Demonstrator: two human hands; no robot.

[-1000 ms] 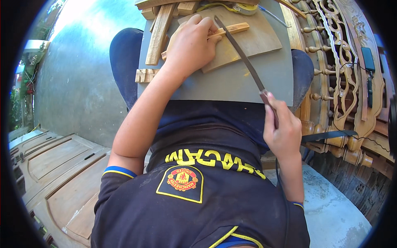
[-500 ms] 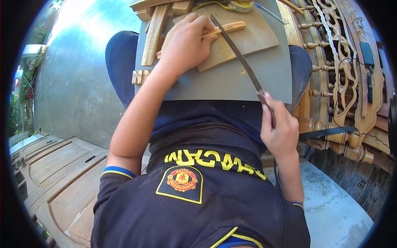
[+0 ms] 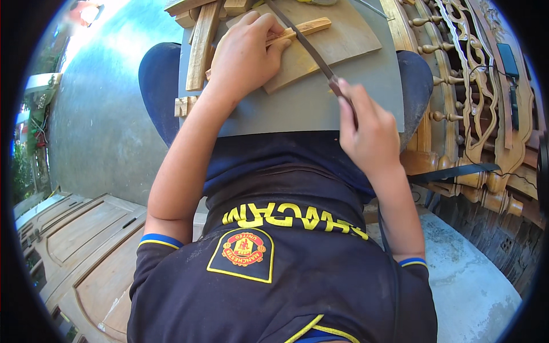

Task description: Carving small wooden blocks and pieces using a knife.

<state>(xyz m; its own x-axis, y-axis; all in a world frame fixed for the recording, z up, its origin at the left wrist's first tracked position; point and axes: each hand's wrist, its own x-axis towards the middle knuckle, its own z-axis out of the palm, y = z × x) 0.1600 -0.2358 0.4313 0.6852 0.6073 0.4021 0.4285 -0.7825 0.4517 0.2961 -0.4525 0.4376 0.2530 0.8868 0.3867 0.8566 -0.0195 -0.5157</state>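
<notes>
My left hand grips a narrow wooden strip and presses it onto a flat wooden board. In my right hand, fingers wrapped round its handle, is a long dark metal file. The file lies slantwise across the strip, just right of my left fingers, its far end pointing up and left. The left end of the strip is mostly hidden under my left hand. Beneath the board is a grey panel resting over my lap.
Left of my left hand lie a longer wood piece and a small notched block. A tape measure is partly cut off at the top edge. Carved, turned woodwork stands to the right; panelled doors lie at lower left.
My right hand has pushed the file up and left across the strip, so its handle is now closer to the board. My left hand still holds the strip; the whole view has shifted slightly.
</notes>
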